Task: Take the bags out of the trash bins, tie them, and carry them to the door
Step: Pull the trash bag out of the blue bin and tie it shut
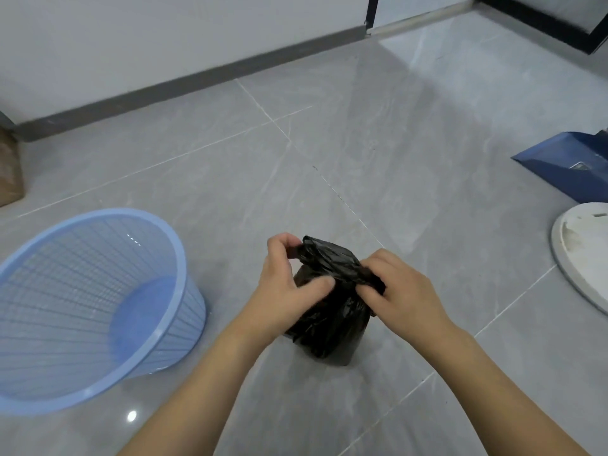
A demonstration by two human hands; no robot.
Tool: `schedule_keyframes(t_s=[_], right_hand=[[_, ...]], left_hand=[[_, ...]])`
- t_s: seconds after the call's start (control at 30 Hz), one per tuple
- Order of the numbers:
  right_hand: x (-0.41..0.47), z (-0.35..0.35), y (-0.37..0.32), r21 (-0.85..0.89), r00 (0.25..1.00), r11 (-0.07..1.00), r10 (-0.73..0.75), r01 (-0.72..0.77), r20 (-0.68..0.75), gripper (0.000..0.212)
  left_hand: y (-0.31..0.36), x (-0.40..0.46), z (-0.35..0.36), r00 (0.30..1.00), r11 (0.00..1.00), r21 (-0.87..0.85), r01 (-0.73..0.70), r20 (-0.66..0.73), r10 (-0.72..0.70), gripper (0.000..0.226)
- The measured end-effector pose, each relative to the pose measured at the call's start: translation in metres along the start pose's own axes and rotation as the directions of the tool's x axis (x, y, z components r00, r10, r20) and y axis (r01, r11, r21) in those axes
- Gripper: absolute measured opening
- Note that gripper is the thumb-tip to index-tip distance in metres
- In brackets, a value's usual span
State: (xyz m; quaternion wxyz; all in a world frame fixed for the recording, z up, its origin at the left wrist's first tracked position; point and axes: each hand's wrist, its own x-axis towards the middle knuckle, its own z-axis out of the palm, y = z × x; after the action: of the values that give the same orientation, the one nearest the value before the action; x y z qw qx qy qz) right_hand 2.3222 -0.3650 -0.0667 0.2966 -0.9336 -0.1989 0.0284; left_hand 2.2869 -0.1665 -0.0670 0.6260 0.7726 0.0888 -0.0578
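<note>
On the grey tiled floor (378,133) just in front of you stands a small black trash bag (332,320), upright and full, with its gathered top twisted into a band that runs from upper left to lower right. Your left hand (289,287) pinches the upper left end of that band between curled fingers, and its thumb lies across the bag's shoulder. Your right hand (401,287) grips the lower right end of the band, fingers folded round the plastic. So both of your hands are clamped on the bag's neck, close together with only the twisted plastic between them. Whether a knot is already formed you cannot tell from this view.

To your left, near the bag but not touching it, a light blue mesh trash bin (82,307) stands on the floor with no liner in it, so its solid blue base shows through. At the right edge lie a dark blue folded sheet or carton (566,166) and, just beside it toward you, part of a round white object (579,255). At the far left a brown box corner (10,172) sits against the white wall (164,37), which has a dark skirting along its foot.
</note>
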Motion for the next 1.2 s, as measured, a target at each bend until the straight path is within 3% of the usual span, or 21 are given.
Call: schedule_keyframes(t_s=[0.1,0.17,0.3,0.47,0.57,0.63,0.8,0.93,1.0,1.1,1.2], right_hand=[[0.004,0.0,-0.009,0.392,0.962,0.883,0.199,-0.259,0.188,0.017],[0.005,-0.002,-0.014,0.563,0.927,0.74,0.248,-0.368,0.281,0.023],[0.005,-0.013,-0.016,0.68,0.886,0.568,0.283,-0.464,0.368,0.021],[0.002,-0.015,-0.019,0.742,0.905,0.526,0.322,-0.416,0.279,0.026],[0.004,-0.01,-0.024,0.785,0.906,0.485,0.363,-0.385,0.22,0.019],[0.006,-0.005,-0.026,0.775,0.895,0.486,0.386,-0.404,0.225,0.017],[0.006,-0.001,-0.026,0.711,0.878,0.527,0.372,-0.466,0.301,0.024],[0.008,0.001,-0.028,0.472,0.88,0.744,0.375,-0.473,0.29,0.02],[0.01,-0.003,-0.028,0.355,0.87,0.806,0.361,-0.473,0.337,0.023],[0.013,-0.013,-0.021,0.284,0.824,0.815,0.358,-0.505,0.438,0.029],[0.012,-0.015,-0.016,0.301,0.782,0.791,0.323,-0.532,0.533,0.019]], left_hand=[[-0.009,-0.009,0.006,0.984,0.894,0.415,-0.17,0.019,0.179,0.057],[-0.013,-0.007,0.01,0.98,0.826,0.533,-0.183,0.026,0.199,0.055],[-0.015,0.001,0.013,0.982,0.845,0.505,-0.176,0.029,0.187,0.036],[-0.008,0.0,0.014,0.985,0.925,0.353,-0.142,-0.039,0.166,0.035],[-0.009,-0.009,0.015,0.921,0.826,0.498,-0.264,-0.126,0.37,0.042],[-0.013,-0.014,0.02,0.872,0.719,0.613,-0.327,-0.098,0.48,0.043],[-0.02,-0.009,0.026,0.929,0.694,0.699,-0.174,-0.117,0.351,0.023],[-0.014,0.002,0.025,0.937,0.586,0.797,-0.145,-0.079,0.34,0.012],[-0.01,0.005,0.025,0.95,0.634,0.755,-0.167,-0.049,0.309,0.008],[-0.009,0.004,0.019,0.981,0.831,0.535,-0.153,-0.02,0.193,0.011],[-0.013,0.004,0.011,0.983,0.865,0.491,-0.107,-0.081,0.167,0.015]])
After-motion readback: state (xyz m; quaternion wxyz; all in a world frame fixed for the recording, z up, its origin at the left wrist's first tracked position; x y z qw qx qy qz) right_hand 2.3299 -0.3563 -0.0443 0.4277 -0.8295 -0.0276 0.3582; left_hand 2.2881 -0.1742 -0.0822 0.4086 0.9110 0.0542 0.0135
